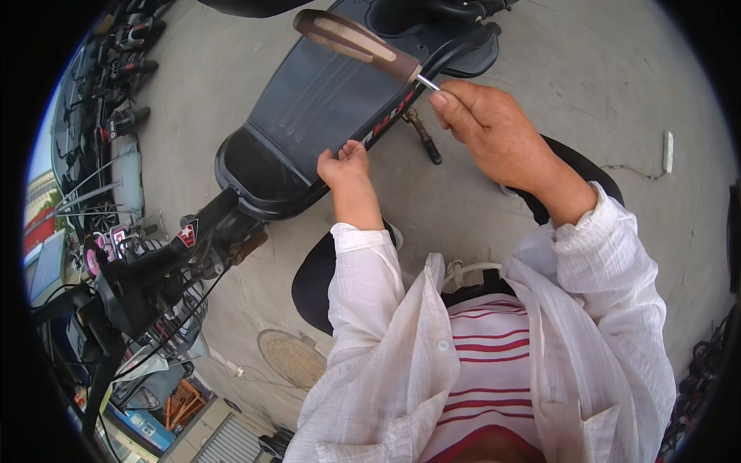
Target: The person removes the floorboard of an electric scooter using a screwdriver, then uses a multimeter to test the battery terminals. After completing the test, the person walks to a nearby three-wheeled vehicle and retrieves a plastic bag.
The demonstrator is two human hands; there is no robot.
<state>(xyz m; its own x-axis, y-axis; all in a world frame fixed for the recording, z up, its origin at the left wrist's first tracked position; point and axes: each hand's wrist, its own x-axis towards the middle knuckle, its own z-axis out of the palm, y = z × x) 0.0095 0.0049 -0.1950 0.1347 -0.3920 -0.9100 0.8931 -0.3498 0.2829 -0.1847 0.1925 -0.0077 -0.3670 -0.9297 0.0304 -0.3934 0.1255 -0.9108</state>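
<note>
My right hand (478, 131) grips a screwdriver (359, 46) by its metal shaft, with the large brown handle pointing up and left over the scooter deck. My left hand (343, 166) is at the near side edge of the black deck (309, 92), fingers curled; whether they hold anything small is unclear. A kickstand (424, 139) hangs below the deck edge, between my hands.
The scooter's handlebar column (154, 262) lies at left, with cables. Parked scooters (123, 69) line the far left. A manhole cover (293, 355) is on the concrete below. A white strip with a cord (668, 153) lies at right.
</note>
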